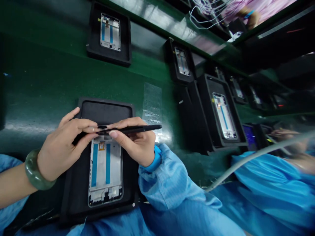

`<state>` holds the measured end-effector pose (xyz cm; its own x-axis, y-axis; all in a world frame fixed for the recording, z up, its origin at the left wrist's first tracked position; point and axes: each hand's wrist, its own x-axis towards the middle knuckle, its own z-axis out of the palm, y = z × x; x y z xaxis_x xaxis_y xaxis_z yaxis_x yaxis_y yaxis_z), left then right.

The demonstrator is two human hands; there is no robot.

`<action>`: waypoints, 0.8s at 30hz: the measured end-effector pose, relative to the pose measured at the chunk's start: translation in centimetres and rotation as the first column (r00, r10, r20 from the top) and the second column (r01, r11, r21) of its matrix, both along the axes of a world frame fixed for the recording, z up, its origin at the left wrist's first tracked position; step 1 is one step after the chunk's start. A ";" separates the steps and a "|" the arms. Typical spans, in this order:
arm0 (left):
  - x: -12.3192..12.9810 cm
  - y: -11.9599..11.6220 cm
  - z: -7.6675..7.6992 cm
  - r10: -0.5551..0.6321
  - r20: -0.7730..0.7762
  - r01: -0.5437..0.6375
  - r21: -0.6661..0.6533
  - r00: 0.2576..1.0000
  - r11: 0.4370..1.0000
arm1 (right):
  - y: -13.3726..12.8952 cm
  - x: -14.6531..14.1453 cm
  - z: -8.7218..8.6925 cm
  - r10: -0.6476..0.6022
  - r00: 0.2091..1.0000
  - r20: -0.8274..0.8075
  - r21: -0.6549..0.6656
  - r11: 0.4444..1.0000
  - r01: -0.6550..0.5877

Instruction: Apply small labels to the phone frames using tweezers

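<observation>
A phone frame with two blue strips and a small orange flex piece lies in a black tray in front of me. Above the frame's top end, my left hand pinches a small dark part between thumb and fingers. My right hand is closed round black tweezers, whose handle points right. The tweezers' tips meet the small part near my left fingertips, and the fingers partly hide them. What the small part is cannot be made out.
Black trays with phone frames stand at the back and right. A clear plastic sheet lies on the green table. A pale cable crosses at right, near a co-worker's blue sleeve. Another person's arm is at top right.
</observation>
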<state>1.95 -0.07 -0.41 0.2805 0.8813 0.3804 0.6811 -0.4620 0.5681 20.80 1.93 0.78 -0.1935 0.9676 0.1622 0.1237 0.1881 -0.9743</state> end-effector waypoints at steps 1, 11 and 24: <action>0.0 -0.1 0.0 0.018 0.003 -0.018 0.001 1.000 1.000 | 0.0 0.1 -0.1 0.010 1.000 -0.001 0.030 0.999 -0.010; 0.1 -0.9 0.4 0.119 -0.043 -0.122 -0.077 0.992 0.990 | -0.1 0.2 -0.1 0.082 0.996 -0.045 0.181 0.981 -0.072; 0.0 -0.6 0.0 0.128 0.149 -0.098 -0.192 0.981 0.976 | -0.2 0.1 0.0 0.075 0.995 -0.060 0.240 0.969 -0.059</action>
<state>1.92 -0.66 -0.41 0.1239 0.9625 0.2413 0.6169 -0.2652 0.7410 20.94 1.78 0.79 -0.2371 0.8850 0.4007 0.0374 0.4204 -0.9066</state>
